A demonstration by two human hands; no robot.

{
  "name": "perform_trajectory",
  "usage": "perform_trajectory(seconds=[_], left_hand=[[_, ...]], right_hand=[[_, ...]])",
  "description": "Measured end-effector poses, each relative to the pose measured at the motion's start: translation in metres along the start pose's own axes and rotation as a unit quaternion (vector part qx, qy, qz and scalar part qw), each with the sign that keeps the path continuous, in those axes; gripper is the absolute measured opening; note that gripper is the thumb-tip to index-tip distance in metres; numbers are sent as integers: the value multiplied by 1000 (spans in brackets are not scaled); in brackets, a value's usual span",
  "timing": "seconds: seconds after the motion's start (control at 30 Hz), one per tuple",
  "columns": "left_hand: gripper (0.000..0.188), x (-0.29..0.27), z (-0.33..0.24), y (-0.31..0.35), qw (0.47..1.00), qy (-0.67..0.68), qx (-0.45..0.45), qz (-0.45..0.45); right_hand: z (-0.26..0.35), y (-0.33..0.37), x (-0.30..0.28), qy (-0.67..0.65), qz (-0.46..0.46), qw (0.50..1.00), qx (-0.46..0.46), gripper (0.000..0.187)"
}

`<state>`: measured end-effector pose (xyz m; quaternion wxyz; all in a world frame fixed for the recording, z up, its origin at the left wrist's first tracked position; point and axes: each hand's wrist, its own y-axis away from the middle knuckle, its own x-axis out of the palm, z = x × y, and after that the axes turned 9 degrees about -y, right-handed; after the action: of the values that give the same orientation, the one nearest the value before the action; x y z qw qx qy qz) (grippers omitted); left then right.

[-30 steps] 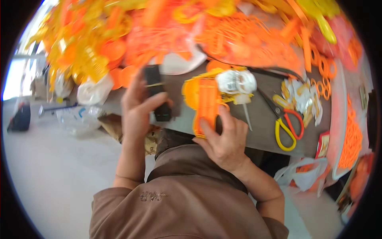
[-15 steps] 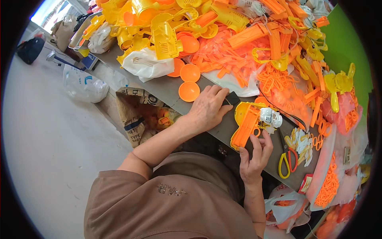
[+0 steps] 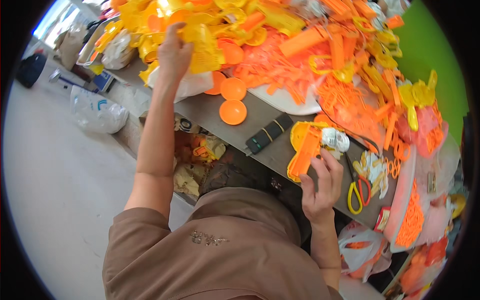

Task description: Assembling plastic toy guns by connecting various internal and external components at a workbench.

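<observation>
My left hand [image 3: 175, 55] is stretched out to the far-left pile, its thumb and fingers at the edge of a yellow plastic shell [image 3: 204, 47]; blur softens the contact, but it looks gripped. Close to the table's front edge, my right hand [image 3: 324, 185] has thumb and fingertips on a yellow half-shell [image 3: 298, 134]. Inside that half-shell lies a long orange part [image 3: 306, 152], with a whitish motor-like piece [image 3: 335, 140] beside it. Between my hands sits a black block-shaped tool [image 3: 270, 133], wrapped with pale bands and showing a thin metal tip.
Scissors [image 3: 356, 192] with yellow and red handles lie right of my right hand, near small white and yellow pieces [image 3: 374, 170]. Orange cups [image 3: 233, 112] line the front edge. Orange strips [image 3: 280, 65] heap behind. A tub of orange links [image 3: 411, 215] stands at right.
My left hand has left the black tool and moved far and left to the yellow pile, uncovering the tool. My right hand stays at the half-shell. The whole view has shifted slightly.
</observation>
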<state>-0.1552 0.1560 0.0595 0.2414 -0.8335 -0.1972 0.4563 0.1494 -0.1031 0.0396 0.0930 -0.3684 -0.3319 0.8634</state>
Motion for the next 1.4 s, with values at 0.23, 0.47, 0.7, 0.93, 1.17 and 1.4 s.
perform_trajectory(seconds=[0.23,0.47,0.7,0.93,1.17,1.4], left_hand=[[28,-74,-90,64,969,242,-42,14],[23,-112,-142,117,912,263,-81,304],[86,-91,-139,130,907,279,284,134],[71,-54,-165,149,860,267,277,336],[61,-10,-182,144,862,219,325,322],[57,26,-177,136,878,256,208,348]], right_hand=[[20,-31,29,41,-74,985,-152,40],[38,-15,20,-16,33,990,-138,35],[42,1,-41,-351,-17,936,-4,38],[4,29,-33,-422,-197,844,265,12],[-36,23,-28,-541,-250,727,342,17],[-67,20,-31,-296,-256,838,379,26]])
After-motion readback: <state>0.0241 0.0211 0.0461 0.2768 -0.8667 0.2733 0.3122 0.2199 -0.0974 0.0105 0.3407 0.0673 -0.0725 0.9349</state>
